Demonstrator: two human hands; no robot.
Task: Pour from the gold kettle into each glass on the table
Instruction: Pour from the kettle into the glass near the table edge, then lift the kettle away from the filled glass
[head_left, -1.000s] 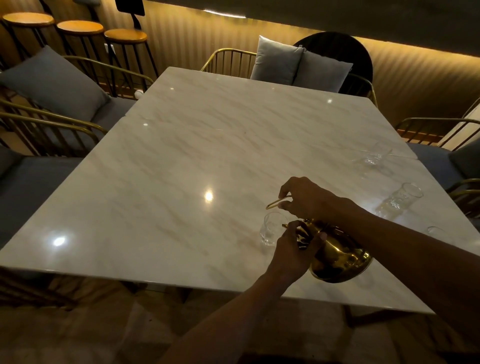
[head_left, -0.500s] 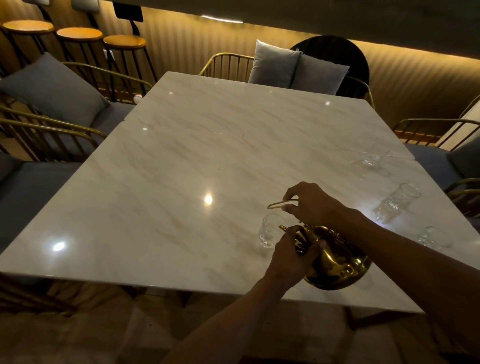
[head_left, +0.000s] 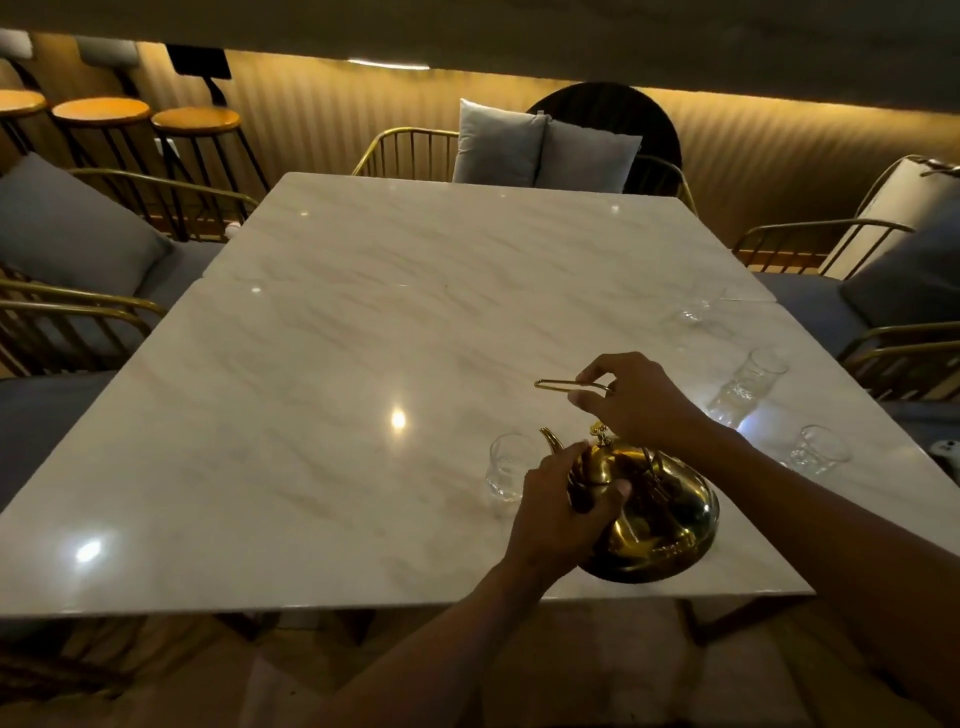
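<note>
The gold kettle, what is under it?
The gold kettle sits over the marble table near its front edge. Whether its base touches the table is hidden by its own body.

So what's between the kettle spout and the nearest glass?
Nothing: in the head view, only bare marble table separates the gold kettle spout from the nearest glass, just left of it.

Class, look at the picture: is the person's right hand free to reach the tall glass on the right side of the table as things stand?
Probably not yet. The right hand is pinching the gold kettle's handle, so it is occupied. The path itself looks open: bare table lies between that hand and the tall glass.
</note>
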